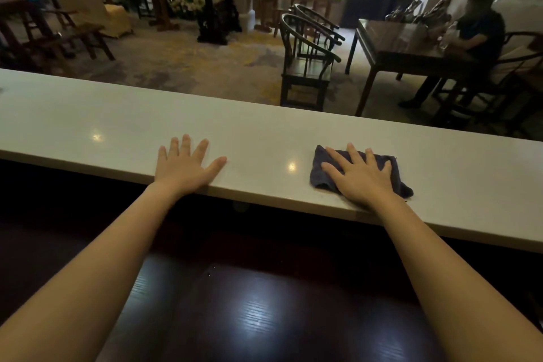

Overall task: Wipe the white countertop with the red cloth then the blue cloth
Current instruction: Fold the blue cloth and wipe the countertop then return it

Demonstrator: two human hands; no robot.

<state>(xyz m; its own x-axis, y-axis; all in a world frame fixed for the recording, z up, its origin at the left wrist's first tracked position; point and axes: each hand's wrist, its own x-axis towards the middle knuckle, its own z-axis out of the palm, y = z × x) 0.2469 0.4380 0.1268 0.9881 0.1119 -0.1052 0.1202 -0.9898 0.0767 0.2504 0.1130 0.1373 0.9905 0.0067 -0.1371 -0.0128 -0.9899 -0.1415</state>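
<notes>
While the right hand [363, 178] lies flat on the blue cloth [393, 169], right of centre in the frame, its fingers [354, 154] are spread and press the crumpled cloth onto the white desk [117, 123] near its front edge. Left of centre, well apart from the cloth, the left hand [183, 166] rests palm down on the bare desk, fingers splayed, gripping nothing.
</notes>
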